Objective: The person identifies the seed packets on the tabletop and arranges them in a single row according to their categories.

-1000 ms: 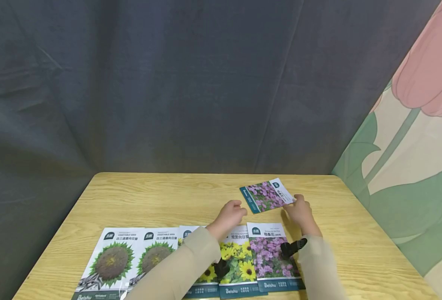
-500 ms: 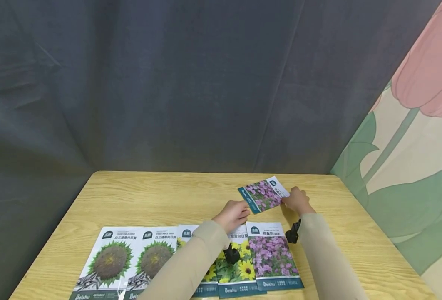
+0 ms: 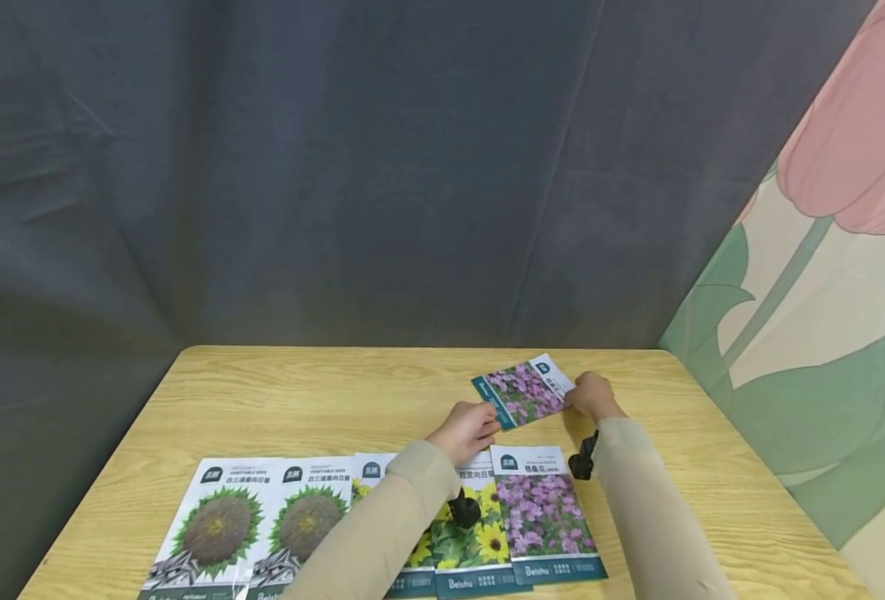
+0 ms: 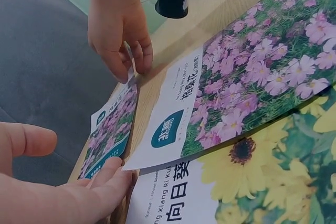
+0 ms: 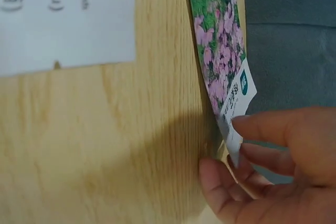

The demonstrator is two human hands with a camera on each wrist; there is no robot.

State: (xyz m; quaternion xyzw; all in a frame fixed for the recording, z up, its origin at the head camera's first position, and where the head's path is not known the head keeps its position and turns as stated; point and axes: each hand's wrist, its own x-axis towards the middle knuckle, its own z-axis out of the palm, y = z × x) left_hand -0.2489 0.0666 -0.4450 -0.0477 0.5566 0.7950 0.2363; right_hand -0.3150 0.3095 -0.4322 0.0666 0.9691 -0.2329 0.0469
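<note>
A small seed packet with pink-purple flowers (image 3: 525,392) is slanted near the back of the table. My right hand (image 3: 594,396) pinches its white top end, with thumb (image 5: 262,125) and fingers on either side in the right wrist view. My left hand (image 3: 467,432) is at the packet's dark bottom corner. The left wrist view shows its fingers (image 4: 107,182) stretched out at that corner and its thumb (image 4: 31,139) held apart. Just in front lies a larger packet with the same flowers (image 3: 543,512).
A row of large packets lines the front: two sunflower-head packets (image 3: 221,525) at left, then yellow-flower packets (image 3: 492,542), partly covered by my left arm. They overlap in places. A dark curtain (image 3: 412,183) hangs behind the table (image 3: 300,392); a tulip-patterned cloth (image 3: 847,333) hangs at right.
My left hand has moved right to the packet's bottom corner. My right hand has shifted slightly left and farther back along its top end; the packet has moved slightly left.
</note>
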